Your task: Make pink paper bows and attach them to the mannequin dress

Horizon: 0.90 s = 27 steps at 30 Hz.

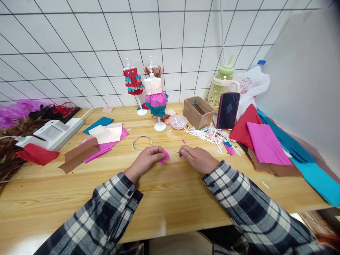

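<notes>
My left hand (pixel 148 159) rests on the wooden table (pixel 170 198) with its fingers pinched on a small pink paper piece (pixel 164 156). My right hand (pixel 196 158) lies a little to the right of it, fingers closed on a thin needle-like pin (pixel 177 152) whose tip points toward the pink piece. Both sleeves are plaid. A white ring (pixel 142 143) lies just behind my left hand.
Two small mannequins in paper dresses (pixel 156 95) stand at the back by the tiled wall, with a pink bowl (pixel 178 122), a cardboard box (pixel 198 112), a phone (pixel 228 110) and a bottle (pixel 223 83). Paper sheets (pixel 265 141) lie right, more sheets (pixel 106 136) left, white strips (pixel 209 134) between.
</notes>
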Tool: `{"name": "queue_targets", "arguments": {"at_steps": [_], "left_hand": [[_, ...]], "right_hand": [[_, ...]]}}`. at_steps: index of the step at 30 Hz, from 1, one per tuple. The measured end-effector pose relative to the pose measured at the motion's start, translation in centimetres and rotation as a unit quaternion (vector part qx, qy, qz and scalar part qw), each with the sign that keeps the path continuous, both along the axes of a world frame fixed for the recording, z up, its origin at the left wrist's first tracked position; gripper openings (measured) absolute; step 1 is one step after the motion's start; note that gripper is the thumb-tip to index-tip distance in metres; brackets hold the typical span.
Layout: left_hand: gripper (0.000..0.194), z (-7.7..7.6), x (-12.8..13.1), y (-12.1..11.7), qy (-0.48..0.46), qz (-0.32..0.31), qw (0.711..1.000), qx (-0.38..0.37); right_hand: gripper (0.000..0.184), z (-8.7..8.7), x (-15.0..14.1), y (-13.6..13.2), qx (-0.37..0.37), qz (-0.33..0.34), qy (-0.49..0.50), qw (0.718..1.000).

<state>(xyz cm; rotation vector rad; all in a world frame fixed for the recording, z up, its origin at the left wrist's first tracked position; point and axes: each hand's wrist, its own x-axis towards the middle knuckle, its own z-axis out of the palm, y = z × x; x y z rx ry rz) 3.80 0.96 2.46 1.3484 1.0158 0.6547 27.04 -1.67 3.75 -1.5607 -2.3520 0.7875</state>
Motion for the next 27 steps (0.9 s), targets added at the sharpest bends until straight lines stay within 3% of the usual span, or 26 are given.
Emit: {"name": "queue_targets", "arguments": {"at_steps": [4,20,27], "left_hand": [[0.024,-0.2,0.1,0.0,0.018,-0.006,1.0,0.02],[0.024,-0.6,0.3,0.0,0.037,-0.025,0.998,0.046],[0.026,-0.9,0.2,0.1,0.067,-0.036,0.996,0.055]], "right_hand": [[0.064,0.1,-0.7,-0.3,-0.008,-0.024,-0.058,0.998],[0.071,0.8,-2.5,-1.2,0.031,-0.025,-0.155,0.987],[0.072,0.4,-2.7,-1.2,0.024,-0.019,-0.142,0.989]]}}
